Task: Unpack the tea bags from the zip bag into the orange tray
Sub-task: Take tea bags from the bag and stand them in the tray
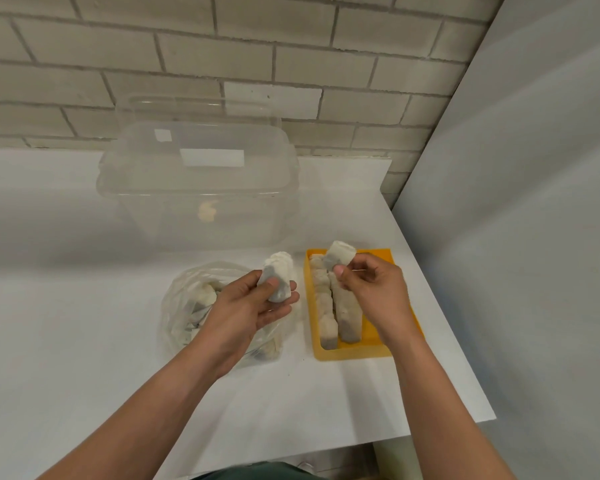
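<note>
On the white worktop (84, 306), at about nine o'clock from the centre of the scene, the zip bag (184, 306) is seen lying slack, with loose tea bags (207, 294) left inside it. Just over its right edge the left hand (253, 306) is held, closed around a small stack of tea bags (279, 275), thumb pressed on the front and fingers curled behind; the stack stands nearly upright, tilted toward one o'clock. At three o'clock from that hand, and close beside the bag, the orange tray (400, 344) is set with its long axis running from twelve to six o'clock. Two rows of tea bags (347, 313) are already laid along that axis at the tray's left side, while the right side appears bare. The right hand (374, 289) is held over the tray, a second stack (340, 256) pinched between thumb and fingertips above the far end. The right hand is judged the nearer to the open lane, so its stack would need only to be lowered and turned in line with the rows. A clear plastic container (198, 181) stands at twelve o'clock, behind both.
</note>
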`<act>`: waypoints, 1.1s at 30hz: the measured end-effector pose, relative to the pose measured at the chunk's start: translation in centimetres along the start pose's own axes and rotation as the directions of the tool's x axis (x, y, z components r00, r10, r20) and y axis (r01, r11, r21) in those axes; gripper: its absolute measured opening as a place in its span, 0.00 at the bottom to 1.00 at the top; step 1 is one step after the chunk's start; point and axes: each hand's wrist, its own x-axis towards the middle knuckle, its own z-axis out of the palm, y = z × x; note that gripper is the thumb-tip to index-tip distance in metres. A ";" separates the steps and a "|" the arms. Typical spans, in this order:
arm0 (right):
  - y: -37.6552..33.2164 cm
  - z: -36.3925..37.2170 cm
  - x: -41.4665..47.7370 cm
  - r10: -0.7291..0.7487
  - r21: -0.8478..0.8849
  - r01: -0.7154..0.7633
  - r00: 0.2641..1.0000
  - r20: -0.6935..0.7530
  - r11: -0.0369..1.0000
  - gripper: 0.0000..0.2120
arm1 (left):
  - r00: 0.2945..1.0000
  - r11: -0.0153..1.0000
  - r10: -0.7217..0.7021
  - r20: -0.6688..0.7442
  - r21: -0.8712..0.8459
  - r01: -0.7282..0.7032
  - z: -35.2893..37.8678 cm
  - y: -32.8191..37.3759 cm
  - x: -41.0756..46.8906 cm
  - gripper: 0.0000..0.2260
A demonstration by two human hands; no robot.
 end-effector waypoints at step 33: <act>7.4 -0.4 4.9 0.154 -0.556 -0.242 0.967 -0.201 0.795 0.08 | 0.999 1.000 0.020 -0.042 -0.006 -0.020 -1.3 -0.1 0.6 0.08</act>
